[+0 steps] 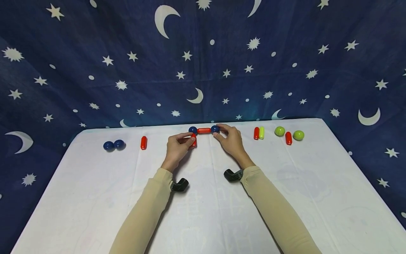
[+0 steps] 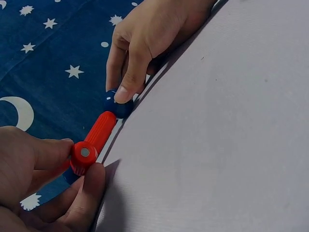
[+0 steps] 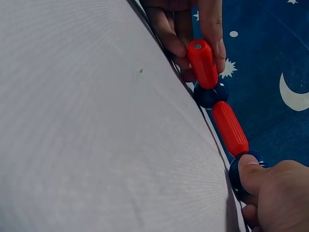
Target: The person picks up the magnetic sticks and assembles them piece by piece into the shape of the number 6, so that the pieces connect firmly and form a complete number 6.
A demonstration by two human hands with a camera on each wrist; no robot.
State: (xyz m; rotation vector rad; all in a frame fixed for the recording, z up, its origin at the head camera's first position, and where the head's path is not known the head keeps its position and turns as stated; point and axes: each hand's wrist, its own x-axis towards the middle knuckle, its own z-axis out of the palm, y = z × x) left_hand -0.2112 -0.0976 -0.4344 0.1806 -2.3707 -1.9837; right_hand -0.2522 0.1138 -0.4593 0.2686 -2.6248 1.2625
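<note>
Near the far edge of the table, a red magnetic rod (image 1: 204,130) lies between two blue balls, touching both. My left hand (image 1: 176,150) pinches a second red rod (image 2: 84,155) between thumb and fingers. That rod's far end meets the left blue ball (image 3: 210,93), and its near end shows a small grey metal disc. The right blue ball (image 1: 215,129) is between the thumb and fingers of my right hand (image 1: 233,143). In the right wrist view the two rods meet the left ball at an angle. Fingers partly hide both balls.
Two blue balls (image 1: 114,145) and a red rod (image 1: 143,143) lie to the left. On the right are a red rod (image 1: 256,133) beside a yellow-green rod (image 1: 261,133), then a red rod (image 1: 288,138) between two green balls (image 1: 298,135). A dark star-patterned cloth (image 1: 203,70) hangs behind the table.
</note>
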